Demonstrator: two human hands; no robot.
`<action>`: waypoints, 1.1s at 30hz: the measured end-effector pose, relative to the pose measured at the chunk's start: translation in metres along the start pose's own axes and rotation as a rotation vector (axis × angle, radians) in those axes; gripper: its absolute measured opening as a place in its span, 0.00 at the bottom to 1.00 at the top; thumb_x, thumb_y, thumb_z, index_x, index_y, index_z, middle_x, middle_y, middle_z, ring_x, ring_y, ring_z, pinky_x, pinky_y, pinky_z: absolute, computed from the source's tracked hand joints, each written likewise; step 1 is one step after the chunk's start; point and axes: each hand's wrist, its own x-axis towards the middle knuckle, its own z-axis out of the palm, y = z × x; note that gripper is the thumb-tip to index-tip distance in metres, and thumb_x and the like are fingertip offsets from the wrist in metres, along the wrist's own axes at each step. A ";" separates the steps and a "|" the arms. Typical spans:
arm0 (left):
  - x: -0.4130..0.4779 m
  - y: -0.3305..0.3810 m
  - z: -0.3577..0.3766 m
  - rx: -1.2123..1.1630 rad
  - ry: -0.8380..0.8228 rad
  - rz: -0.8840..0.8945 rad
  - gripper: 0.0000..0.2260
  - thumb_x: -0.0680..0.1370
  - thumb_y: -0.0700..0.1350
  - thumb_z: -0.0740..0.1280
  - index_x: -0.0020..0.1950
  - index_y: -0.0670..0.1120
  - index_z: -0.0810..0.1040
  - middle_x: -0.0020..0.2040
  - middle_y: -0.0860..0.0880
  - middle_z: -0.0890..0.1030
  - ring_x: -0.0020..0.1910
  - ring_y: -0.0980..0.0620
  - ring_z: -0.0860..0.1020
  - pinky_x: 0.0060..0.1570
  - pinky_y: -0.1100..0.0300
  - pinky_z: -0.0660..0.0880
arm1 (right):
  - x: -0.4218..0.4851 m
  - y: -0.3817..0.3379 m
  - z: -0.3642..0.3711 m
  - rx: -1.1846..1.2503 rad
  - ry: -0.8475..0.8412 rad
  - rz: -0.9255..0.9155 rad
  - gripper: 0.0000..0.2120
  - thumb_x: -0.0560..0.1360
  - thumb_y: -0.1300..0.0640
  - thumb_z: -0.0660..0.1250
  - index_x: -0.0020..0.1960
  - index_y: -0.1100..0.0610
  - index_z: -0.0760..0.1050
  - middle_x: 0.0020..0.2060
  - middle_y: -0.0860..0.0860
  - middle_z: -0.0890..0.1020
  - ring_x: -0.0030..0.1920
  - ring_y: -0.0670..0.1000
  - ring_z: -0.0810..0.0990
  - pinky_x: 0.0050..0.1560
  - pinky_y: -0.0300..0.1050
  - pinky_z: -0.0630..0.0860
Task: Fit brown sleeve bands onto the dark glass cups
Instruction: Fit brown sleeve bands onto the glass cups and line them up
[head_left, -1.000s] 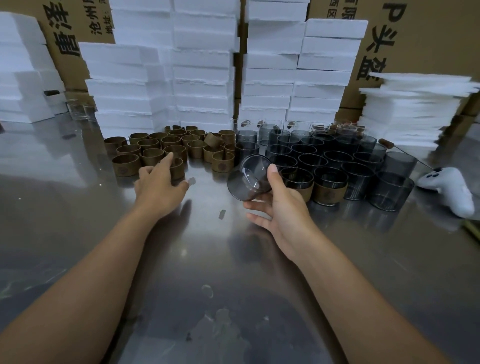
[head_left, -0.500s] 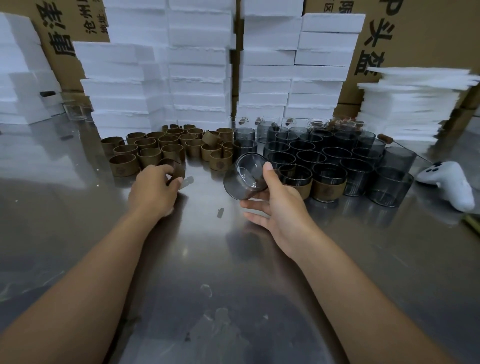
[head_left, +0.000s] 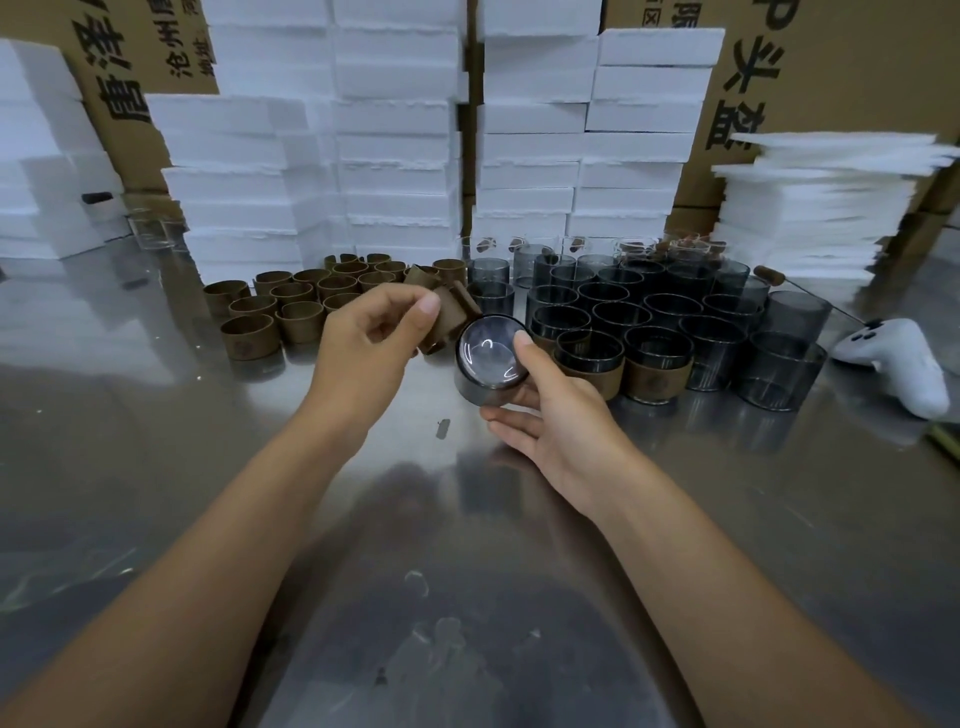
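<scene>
Sleeve band (head_left: 451, 318) now up beside cup (head_left: 491, 358)

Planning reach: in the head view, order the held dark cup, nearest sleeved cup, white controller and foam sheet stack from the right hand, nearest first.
1. held dark cup, in the right hand
2. sleeved cup, just beside it
3. white controller, far right
4. foam sheet stack, back right

Shiny metal table (head_left: 208, 467), small dark scrap (head_left: 443, 428) near its middle. Stacks of white foam blocks (head_left: 395, 156) along the back, cardboard boxes (head_left: 831, 62) behind them (black printed characters). Right side: pile of thin white foam sheets (head_left: 810, 208), white game controller (head_left: 898, 364) lying on the table, wooden-handled rod (head_left: 769, 275) beyond it. Clear glasses (head_left: 150, 231) far left, blurred.
</scene>
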 end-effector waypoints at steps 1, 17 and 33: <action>0.000 0.001 0.000 0.003 -0.018 -0.002 0.05 0.78 0.42 0.66 0.44 0.51 0.79 0.41 0.52 0.79 0.42 0.57 0.75 0.46 0.64 0.72 | -0.001 0.000 0.000 0.006 -0.016 0.009 0.15 0.76 0.44 0.66 0.48 0.56 0.79 0.44 0.55 0.80 0.43 0.53 0.83 0.44 0.41 0.79; -0.009 0.004 0.012 -0.109 -0.236 0.055 0.06 0.70 0.46 0.72 0.39 0.49 0.75 0.38 0.61 0.79 0.40 0.63 0.77 0.44 0.69 0.73 | -0.003 -0.004 -0.001 0.294 -0.086 0.007 0.13 0.77 0.47 0.65 0.49 0.57 0.79 0.39 0.51 0.86 0.45 0.49 0.85 0.44 0.50 0.82; -0.013 0.011 0.015 -0.089 -0.330 0.043 0.24 0.67 0.41 0.76 0.60 0.52 0.75 0.53 0.61 0.82 0.57 0.61 0.78 0.54 0.67 0.74 | -0.005 -0.006 -0.001 0.349 -0.186 0.106 0.24 0.65 0.33 0.66 0.40 0.53 0.85 0.37 0.51 0.86 0.36 0.48 0.84 0.37 0.41 0.80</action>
